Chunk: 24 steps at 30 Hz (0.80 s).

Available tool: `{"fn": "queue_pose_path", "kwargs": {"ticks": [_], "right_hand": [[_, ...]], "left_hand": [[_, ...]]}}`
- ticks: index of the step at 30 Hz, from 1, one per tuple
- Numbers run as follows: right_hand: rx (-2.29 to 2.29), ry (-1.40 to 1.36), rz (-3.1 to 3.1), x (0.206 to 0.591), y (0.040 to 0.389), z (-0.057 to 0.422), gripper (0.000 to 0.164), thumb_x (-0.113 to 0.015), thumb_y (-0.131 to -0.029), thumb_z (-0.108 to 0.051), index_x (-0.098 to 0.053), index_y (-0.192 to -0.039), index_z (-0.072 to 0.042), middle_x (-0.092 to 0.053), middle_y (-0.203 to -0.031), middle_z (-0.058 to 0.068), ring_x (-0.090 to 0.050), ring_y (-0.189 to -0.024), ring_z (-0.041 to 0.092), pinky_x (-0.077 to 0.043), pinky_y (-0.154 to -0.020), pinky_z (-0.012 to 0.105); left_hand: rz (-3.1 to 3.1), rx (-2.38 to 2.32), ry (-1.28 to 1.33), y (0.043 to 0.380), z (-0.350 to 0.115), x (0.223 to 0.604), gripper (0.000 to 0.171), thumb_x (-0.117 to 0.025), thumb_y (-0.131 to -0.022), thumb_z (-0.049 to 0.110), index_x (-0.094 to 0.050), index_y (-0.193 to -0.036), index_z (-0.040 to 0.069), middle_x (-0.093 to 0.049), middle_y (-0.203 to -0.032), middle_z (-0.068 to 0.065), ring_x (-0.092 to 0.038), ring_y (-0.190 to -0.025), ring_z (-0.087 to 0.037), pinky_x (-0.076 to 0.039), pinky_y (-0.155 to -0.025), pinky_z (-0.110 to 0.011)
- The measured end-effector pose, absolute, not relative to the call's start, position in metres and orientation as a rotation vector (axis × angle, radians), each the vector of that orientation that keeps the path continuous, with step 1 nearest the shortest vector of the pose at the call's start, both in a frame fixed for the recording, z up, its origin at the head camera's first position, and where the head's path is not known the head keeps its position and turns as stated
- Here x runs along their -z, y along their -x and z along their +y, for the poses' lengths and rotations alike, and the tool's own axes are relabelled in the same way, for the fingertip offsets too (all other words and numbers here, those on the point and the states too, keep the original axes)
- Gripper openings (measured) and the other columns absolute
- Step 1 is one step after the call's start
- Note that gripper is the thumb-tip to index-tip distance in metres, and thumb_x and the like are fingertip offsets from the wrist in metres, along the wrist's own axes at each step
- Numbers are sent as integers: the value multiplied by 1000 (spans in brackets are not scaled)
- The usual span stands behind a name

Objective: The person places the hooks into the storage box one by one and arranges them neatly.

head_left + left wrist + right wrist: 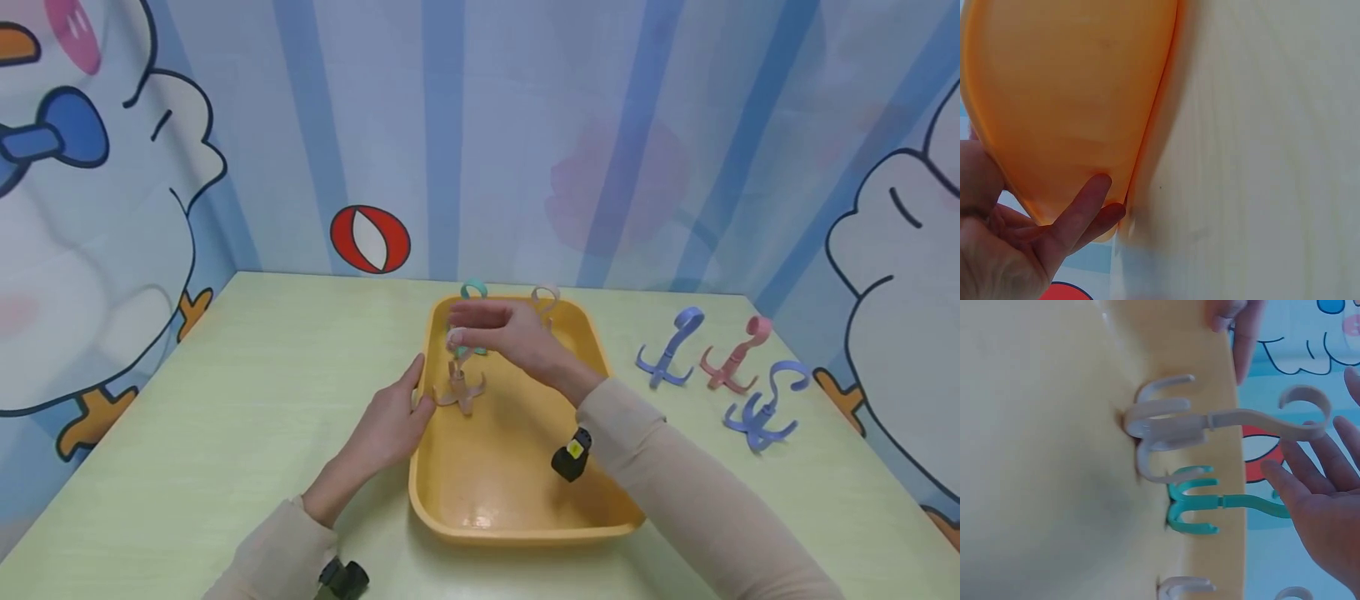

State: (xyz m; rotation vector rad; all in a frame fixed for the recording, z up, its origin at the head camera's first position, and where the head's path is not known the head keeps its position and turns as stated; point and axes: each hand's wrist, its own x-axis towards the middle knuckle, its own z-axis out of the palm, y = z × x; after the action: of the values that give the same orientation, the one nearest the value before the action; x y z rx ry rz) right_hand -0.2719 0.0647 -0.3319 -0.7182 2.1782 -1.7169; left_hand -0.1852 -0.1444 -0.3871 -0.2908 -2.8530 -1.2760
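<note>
Beige hook [1175, 432] stands upright, curled end up, right grip [517, 335] apart, left grip [386, 425] holding tray [502, 471].

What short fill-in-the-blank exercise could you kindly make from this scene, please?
1. In the head view, the left hand grips the tray on its ____ side.
2. Near the pink hook on the table are ____ blue hooks.
3. The teal hook is not outside but ____ the tray.

Missing words: left; two; inside.
</note>
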Motion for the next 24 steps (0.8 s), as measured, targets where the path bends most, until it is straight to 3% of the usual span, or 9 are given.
{"fn": "queue_pose_path", "kwargs": {"ticks": [6, 14, 24], "right_hand": [[1789, 740, 2196, 315, 268, 76, 46, -73, -99, -14, -66, -144, -8, -67, -144, 16, -67, -131, 25, -52, -112, 43], [1788, 685, 2293, 301, 259, 99, 46, -75, -98, -22, -68, -143, -14, -71, -141, 6, -68, -129, 22, -52, -111, 40], [1825, 624, 2314, 306, 257, 129, 44, -74, -99, -22, -68, -142, -14, -69, -142, 12, -68, -129, 23, -54, -108, 36]], "left_hand": [[-2852, 1283, 286, 184, -143, 387, 70, -47, -105, 14, -20, -167, -2, -51, -158, -25, -63, -70, -14, -50, -61, -28], [-2818, 1330, 340, 183, -144, 387, 71, -44, -103, 11, -17, -166, -5, -52, -155, -29, -58, -55, -12, -47, -50, -27], [-2820, 1340, 339, 183, -144, 386, 70, -44, -104, 12, -16, -166, -5, -50, -157, -29, -60, -58, -12, -49, -53, -27]]}}
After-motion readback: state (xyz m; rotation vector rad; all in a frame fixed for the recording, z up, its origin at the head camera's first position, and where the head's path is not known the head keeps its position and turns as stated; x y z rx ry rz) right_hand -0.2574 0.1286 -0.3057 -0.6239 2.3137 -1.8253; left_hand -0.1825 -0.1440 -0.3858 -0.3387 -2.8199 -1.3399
